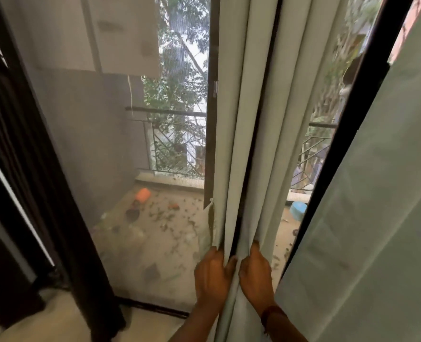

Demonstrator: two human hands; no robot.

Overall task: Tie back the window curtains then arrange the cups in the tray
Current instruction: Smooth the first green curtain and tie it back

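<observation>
Both grips are clamped on cloth: the left hand (pixel 213 277) curls its fingers round the outer folds of the pale grey-green pleated fabric curtain (pixel 236 119); the right hand (pixel 255 275) pinches the neighbouring folds just beside it. Held low and close together, they seem to be gathering this panel into one bundle for tying; no tie-back shows. A second pale green curtain panel (pixel 377 218) hangs to the right; a dark brown curtain (pixel 19 169) to the left; a grey mesh screen (pixel 105 144) stands behind. Cups and tray are out of view.
</observation>
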